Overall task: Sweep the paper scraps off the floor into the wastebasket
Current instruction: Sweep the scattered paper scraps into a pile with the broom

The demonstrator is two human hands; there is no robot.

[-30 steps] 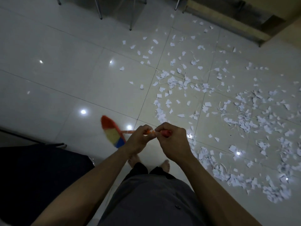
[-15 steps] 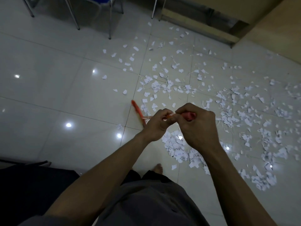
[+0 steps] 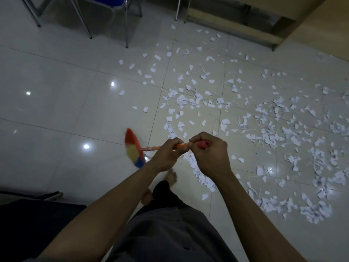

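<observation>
While I watch from the head camera, both of my hands are wrapped on the orange handle of a broom (image 3: 162, 147), held nearly level over the white tiled floor (image 3: 56, 110). My left hand (image 3: 166, 156) grips the handle with its fingers curled tight around it, thumb pressed on top, just beside my right hand (image 3: 209, 154), whose fingers are closed in a fist over the red end cap of the handle. The two hands almost touch. At the far end, to my left, the broom's head (image 3: 133, 148) shows red, yellow and blue bristles; it looks blurred, and I cannot tell whether it touches the tiles. Paper scraps (image 3: 273, 129) lie scattered across the floor ahead and to my right, thick in a band that curves from near my hands out to the right edge, with a dense clump low on the right and another just beneath my hands. Tiles on my left are almost bare. My bare foot (image 3: 171, 176) stands just beside the nearest scraps. Metal chair legs (image 3: 83, 21) stand at the top left, and a wooden cabinet base (image 3: 236, 25) runs along the top right. No wastebasket shows in this view.
</observation>
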